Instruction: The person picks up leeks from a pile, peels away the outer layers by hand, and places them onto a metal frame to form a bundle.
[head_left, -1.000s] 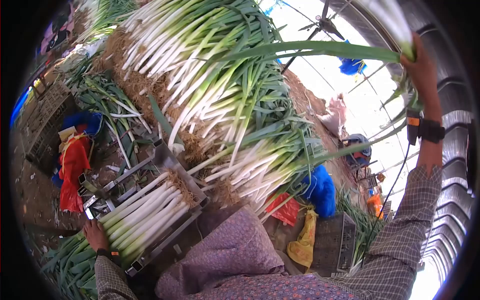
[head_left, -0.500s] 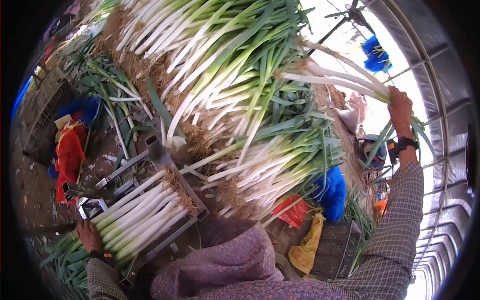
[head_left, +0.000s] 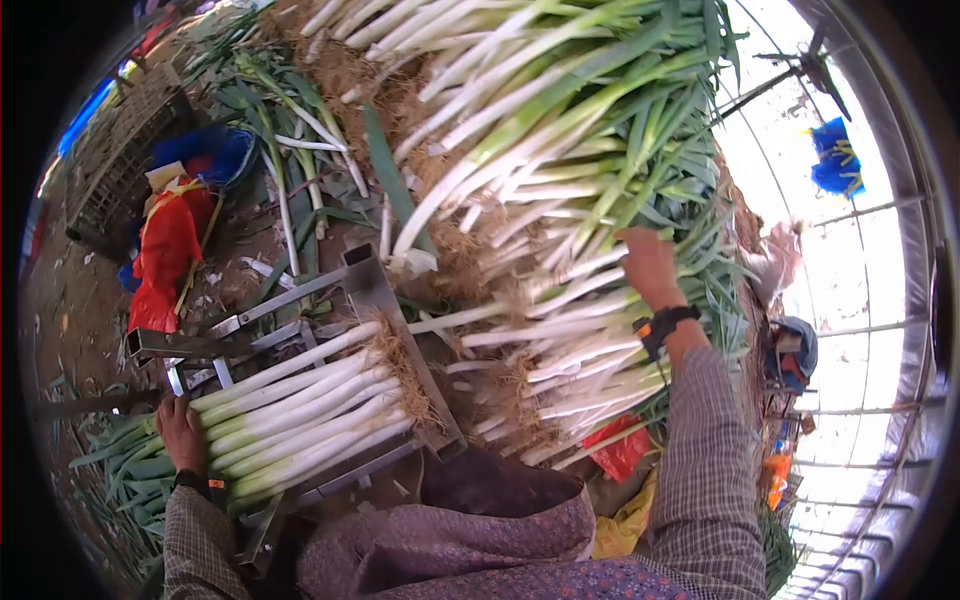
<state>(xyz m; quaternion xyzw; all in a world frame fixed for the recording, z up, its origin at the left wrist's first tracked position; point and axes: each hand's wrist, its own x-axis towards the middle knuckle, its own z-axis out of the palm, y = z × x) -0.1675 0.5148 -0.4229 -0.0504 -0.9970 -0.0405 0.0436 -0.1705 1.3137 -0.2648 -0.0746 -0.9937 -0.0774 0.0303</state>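
Note:
A row of large leek-like green onions (head_left: 300, 420) lies in a metal frame (head_left: 405, 340), roots against its right-hand plate and leaves hanging out at the lower left. My left hand (head_left: 181, 433) lies across these stalks near their leaves, fingers curled over the edge of the bundle. My right hand (head_left: 652, 268) is at the large heap of green onions (head_left: 570, 150), its fingers closed around white stalks whose roots point left. Which stalks are in its grip and which merely lie beneath is hard to tell.
Loose green onions (head_left: 290, 200) lie on the soil behind the frame. A plastic crate (head_left: 125, 150), a blue net bag (head_left: 215, 155) and a red bag (head_left: 165, 260) are at the left. Another red bag (head_left: 617, 447) and a yellow bag (head_left: 625, 520) lie beside my right sleeve.
My right hand, earlier raised at the right with a few green onions by their leaf ends, has come left and down onto the heap. My left hand stays on the bundle. The view has shifted.

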